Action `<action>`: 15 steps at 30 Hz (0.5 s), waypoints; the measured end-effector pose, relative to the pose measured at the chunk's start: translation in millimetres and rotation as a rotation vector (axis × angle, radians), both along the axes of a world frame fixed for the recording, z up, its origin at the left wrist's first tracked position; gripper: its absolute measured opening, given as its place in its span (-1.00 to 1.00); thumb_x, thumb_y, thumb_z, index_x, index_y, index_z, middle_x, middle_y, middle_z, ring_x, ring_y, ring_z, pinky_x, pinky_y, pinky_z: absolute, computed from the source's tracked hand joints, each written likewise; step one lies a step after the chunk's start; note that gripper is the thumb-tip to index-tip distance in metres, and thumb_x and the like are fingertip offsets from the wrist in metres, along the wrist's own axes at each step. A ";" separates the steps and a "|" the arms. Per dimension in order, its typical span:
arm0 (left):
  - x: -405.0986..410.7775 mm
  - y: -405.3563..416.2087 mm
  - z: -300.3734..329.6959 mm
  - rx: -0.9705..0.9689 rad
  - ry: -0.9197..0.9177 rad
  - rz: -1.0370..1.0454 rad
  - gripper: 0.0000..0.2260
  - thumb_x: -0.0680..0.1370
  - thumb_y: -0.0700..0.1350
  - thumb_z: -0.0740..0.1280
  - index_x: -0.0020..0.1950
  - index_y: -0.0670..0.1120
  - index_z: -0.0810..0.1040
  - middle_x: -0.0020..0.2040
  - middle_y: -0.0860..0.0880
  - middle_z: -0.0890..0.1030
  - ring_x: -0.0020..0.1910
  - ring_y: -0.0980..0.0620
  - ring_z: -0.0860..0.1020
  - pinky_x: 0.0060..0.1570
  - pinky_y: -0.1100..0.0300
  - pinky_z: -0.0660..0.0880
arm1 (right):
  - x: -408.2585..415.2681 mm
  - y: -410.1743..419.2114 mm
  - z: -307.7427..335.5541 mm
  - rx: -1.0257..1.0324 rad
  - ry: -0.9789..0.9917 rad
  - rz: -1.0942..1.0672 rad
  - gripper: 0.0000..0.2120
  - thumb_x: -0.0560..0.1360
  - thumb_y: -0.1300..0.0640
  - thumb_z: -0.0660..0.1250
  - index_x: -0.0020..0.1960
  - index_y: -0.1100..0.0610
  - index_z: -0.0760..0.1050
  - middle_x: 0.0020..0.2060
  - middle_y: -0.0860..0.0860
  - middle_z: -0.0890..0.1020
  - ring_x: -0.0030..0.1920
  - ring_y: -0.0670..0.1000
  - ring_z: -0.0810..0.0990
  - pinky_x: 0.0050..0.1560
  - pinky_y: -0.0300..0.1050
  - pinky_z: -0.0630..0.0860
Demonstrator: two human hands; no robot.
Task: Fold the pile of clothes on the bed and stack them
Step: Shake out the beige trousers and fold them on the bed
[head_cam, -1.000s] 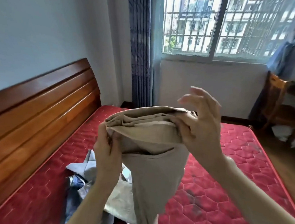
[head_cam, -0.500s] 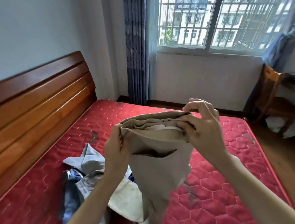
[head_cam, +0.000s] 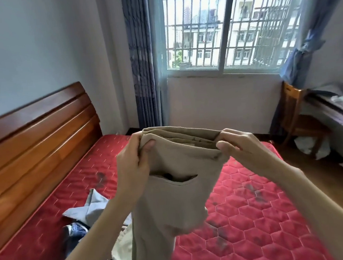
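- Beige trousers point(head_cam: 177, 193) are held up in the air over the bed point(head_cam: 255, 215), waistband uppermost, legs hanging straight down toward the near edge.
- Left hand point(head_cam: 133, 165) pinches the left end of the waistband, thumb on the near face, fingers wrapped behind.
- Right hand point(head_cam: 236, 145) grips the right end the same way, thumb forward. Both hands are clenched on cloth; the band is pulled fairly taut between them.
- Several layers show along the top edge, so the trousers look already doubled leg on leg. A pocket opening gapes on the near face.
- Step in hand, as I judge it: lining up the waistband before the lengthwise fold.
- The unfolded pile point(head_cam: 85, 222) lies on the red mattress at near left, below the left forearm: grey and blue pieces, with a pale one partly hidden behind the trousers.
- No folded stack is visible; the task seems at an early stage.
- Next move likely calls for lowering the trousers flat onto bare mattress to the right, well apart from the pile, then bringing the hems up to the waist with edges kept matched.
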State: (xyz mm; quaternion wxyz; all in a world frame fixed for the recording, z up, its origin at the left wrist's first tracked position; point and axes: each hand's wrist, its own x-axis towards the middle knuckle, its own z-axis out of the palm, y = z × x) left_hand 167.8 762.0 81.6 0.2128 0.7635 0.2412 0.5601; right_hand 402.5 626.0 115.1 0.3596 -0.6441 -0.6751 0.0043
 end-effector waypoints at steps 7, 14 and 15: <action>25.2 10.5 35.5 -0.030 0.000 -0.063 -0.94 0.59 -0.15 0.31 0.04 -0.02 0.50 -0.14 0.27 0.56 -0.16 0.38 0.53 -0.17 0.49 0.38 | 8.0 3.0 8.8 0.161 0.275 -0.132 -0.74 0.25 0.12 0.59 -0.22 0.07 0.51 -0.41 -0.12 0.44 -0.36 -0.16 0.31 -0.34 -0.27 0.33; 54.4 28.7 156.3 -0.015 -0.125 -0.194 -0.91 0.59 -0.08 0.32 0.00 0.13 0.53 -0.16 0.26 0.60 -0.13 0.29 0.55 -0.10 0.23 0.48 | 11.8 4.6 124.9 0.524 0.412 -0.126 -0.33 0.42 0.41 0.40 0.32 -0.15 0.30 -0.22 0.16 0.49 -0.24 -0.07 0.45 -0.17 -0.09 0.54; 55.9 24.6 175.8 -0.007 -0.168 -0.220 -0.90 0.58 -0.07 0.32 -0.01 0.16 0.53 -0.16 0.26 0.61 -0.15 0.29 0.55 -0.12 0.26 0.49 | 10.3 1.5 143.7 0.561 0.428 -0.134 -0.41 0.43 0.37 0.41 0.28 -0.13 0.35 -0.18 0.24 0.53 -0.21 -0.04 0.48 -0.12 0.02 0.56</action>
